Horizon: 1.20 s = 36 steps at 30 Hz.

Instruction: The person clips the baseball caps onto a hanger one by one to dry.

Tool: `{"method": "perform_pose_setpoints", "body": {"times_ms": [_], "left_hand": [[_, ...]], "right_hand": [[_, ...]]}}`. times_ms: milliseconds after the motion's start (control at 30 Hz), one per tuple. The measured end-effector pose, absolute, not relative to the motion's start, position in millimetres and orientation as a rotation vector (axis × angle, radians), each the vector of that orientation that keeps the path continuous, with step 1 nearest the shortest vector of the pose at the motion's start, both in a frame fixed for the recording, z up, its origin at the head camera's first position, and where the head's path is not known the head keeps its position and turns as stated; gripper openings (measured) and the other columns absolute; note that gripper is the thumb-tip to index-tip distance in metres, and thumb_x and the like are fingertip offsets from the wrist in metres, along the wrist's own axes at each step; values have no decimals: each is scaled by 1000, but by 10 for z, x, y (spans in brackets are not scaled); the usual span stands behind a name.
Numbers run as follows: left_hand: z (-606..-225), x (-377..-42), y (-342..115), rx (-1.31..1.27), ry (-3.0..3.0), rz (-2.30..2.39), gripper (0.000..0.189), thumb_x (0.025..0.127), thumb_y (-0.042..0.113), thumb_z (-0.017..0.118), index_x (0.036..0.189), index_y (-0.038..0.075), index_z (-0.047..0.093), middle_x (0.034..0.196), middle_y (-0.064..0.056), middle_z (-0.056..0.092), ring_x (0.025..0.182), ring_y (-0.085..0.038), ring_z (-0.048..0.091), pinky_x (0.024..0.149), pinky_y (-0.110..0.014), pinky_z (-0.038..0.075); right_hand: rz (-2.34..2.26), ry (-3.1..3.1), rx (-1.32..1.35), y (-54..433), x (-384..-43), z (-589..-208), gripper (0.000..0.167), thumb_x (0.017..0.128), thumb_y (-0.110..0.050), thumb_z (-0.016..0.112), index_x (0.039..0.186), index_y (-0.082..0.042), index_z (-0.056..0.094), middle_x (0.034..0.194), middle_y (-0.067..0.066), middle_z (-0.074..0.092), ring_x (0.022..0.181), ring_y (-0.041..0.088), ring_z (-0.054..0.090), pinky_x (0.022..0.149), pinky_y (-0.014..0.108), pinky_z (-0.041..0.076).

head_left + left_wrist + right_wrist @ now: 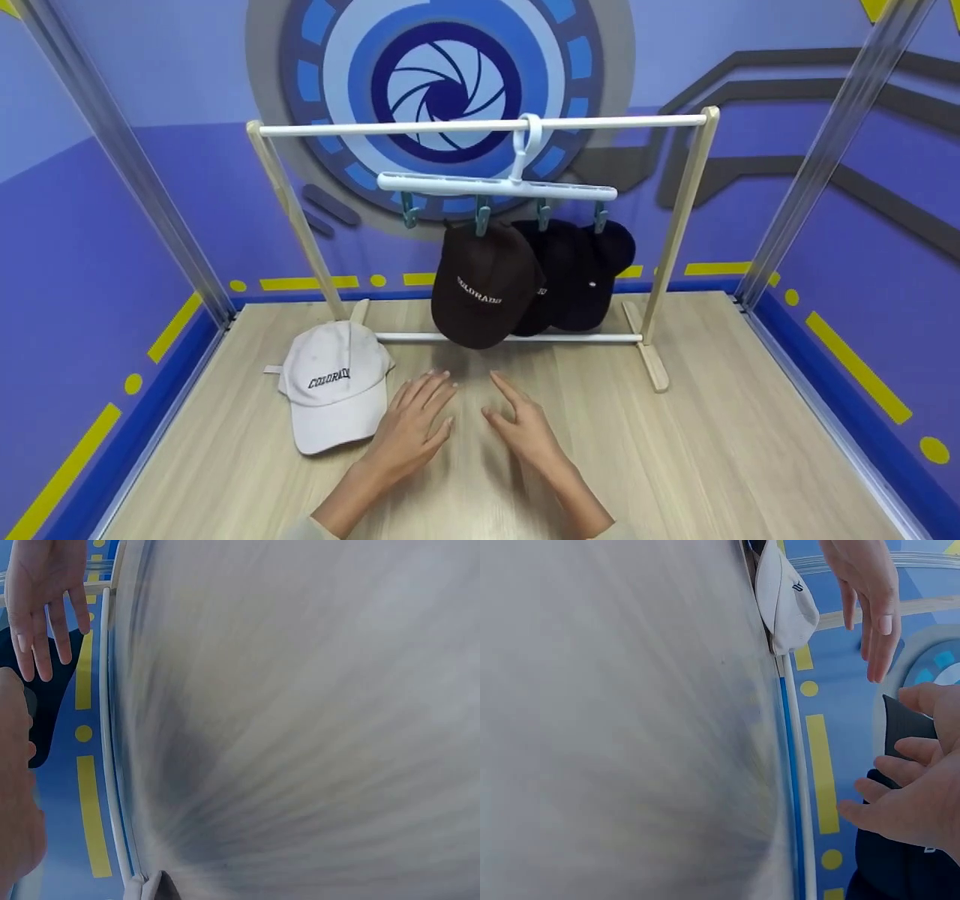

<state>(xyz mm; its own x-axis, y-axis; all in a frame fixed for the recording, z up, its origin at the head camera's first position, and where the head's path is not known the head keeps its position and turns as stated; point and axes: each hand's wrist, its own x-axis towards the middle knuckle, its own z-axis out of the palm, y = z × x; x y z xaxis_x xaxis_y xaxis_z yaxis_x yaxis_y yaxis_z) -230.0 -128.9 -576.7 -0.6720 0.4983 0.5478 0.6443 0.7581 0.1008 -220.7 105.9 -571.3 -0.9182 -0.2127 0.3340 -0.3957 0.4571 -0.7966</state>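
My left hand (411,424) hovers over the table with its fingers spread and nothing in them, just right of a white cap (334,390) marked COLORADO. Facing it, my right hand (525,431) has thumb and fingers apart and holds nothing. Behind the hands a dark brown COLORADO cap (484,289) hangs by a green clip (482,216) from a light blue hanger (495,184). Black caps (581,289) hang to its right, partly hidden by it. In the right wrist view the white cap (786,604) shows beyond the left hand (866,596).
A rack with a white top bar (390,129) and wooden legs (681,225) stands at the back of the wooden table (750,450). The leftmost clip (409,210) on the hanger holds no cap. Blue printed walls (847,247) enclose the sides and back.
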Motion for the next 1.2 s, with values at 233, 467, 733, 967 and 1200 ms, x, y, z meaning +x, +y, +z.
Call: {"method": "perform_pose_setpoints", "body": {"times_ms": [233,467,733,967,1200], "left_hand": [[-5800,-2280,-1349,-850,-2488,-366,48,96,29,64,141,13,60,149,-9,53,138,-34,47,112,-57,37],[-5827,-2272,-1422,-781,-2547,-387,47,97,29,62,141,13,59,149,-10,54,138,-36,47,113,-58,35],[-5825,-2286,-1469,-745,-2549,-386,46,97,29,62,140,12,61,146,-11,56,137,-36,48,114,-58,34],[-5862,-2262,-1543,-703,-2557,-383,46,97,30,60,140,11,60,146,-12,55,138,-36,47,113,-59,34],[-5880,-2258,-1626,-647,-2542,-392,45,97,29,59,137,9,62,145,-13,56,136,-38,48,111,-61,36]], "right_hand": [[1487,-2540,509,1000,-2211,-5738,58,100,-22,65,150,0,46,154,23,44,142,43,41,116,55,33],[1537,-2564,520,917,-2219,-5713,60,102,-27,63,151,0,44,156,24,41,144,44,37,117,57,30],[1536,-2562,543,802,-2239,-5692,60,102,-30,63,151,-1,45,155,24,41,144,42,39,117,56,31],[1519,-2567,588,662,-2218,-5685,60,101,-30,64,151,-2,46,155,21,44,144,38,41,117,53,33],[1503,-2568,605,570,-2231,-5624,60,101,-31,64,151,-4,47,155,18,44,144,37,41,117,52,33]]}}
